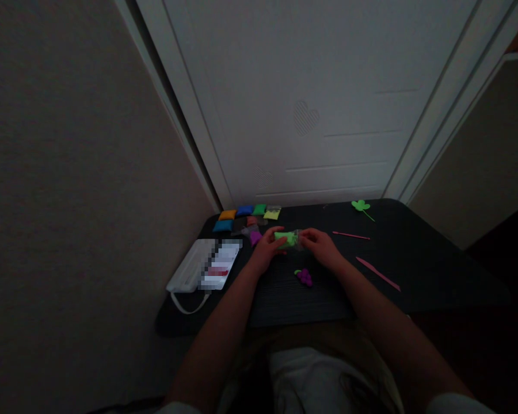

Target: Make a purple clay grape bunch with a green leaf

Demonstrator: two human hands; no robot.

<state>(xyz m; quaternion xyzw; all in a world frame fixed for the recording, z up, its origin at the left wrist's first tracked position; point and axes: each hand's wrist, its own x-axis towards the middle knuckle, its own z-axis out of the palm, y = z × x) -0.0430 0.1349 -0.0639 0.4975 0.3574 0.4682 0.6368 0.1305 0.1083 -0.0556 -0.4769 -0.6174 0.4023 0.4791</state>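
Between my hands, a little above the dark table, is a clear packet of light green modelling clay (284, 237). My left hand (267, 248) grips its clay-filled end, thumb across the front. With closed fingertips my right hand (318, 244) pinches the loose plastic at the packet's other end. Just below them on the table lies a small purple clay grape bunch (304, 278) with a green leaf. A purple clay packet (255, 238) lies right beside my left hand, partly covered by it.
Several coloured clay packets (227, 215) lie at the back left. A phone (222, 264) and a white case-like object (193, 265) with a cable are at the left. On the right are a pink stick tool (351, 235), a pink clay knife (377, 273) and a green clover (361, 206). A door (259, 103) stands behind.
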